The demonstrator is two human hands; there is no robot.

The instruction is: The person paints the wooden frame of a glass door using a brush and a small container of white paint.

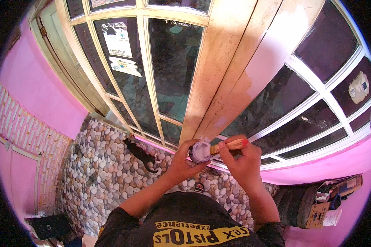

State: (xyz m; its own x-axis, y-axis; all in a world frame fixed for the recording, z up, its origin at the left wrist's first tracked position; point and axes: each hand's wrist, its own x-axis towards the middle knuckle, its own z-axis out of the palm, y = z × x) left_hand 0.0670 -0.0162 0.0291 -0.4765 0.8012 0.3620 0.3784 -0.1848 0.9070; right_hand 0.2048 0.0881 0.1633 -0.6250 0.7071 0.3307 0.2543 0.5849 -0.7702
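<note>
My left hand [184, 161] is wrapped round a small paint can [200, 152] with whitish paint in it and on its rim. In my right hand [243, 162] is a paintbrush [235, 144] with a wooden handle and a red tip. The brush's bristle end meets the can's rim on the right side. Just beyond both hands stands a wooden door frame [231, 82], bare and yellowish on the left. Its right part carries fresh white paint [272, 53], with a ragged edge against the old wood.
Paned windows [175, 70] flank the frame; those on the right have white bars [313, 78]. A black cat [139, 154] lies on the pebble-patterned floor [111, 177]. Stacked tyres [294, 206] and a cardboard box [317, 214] stand at the lower right, beside a pink wall [358, 164].
</note>
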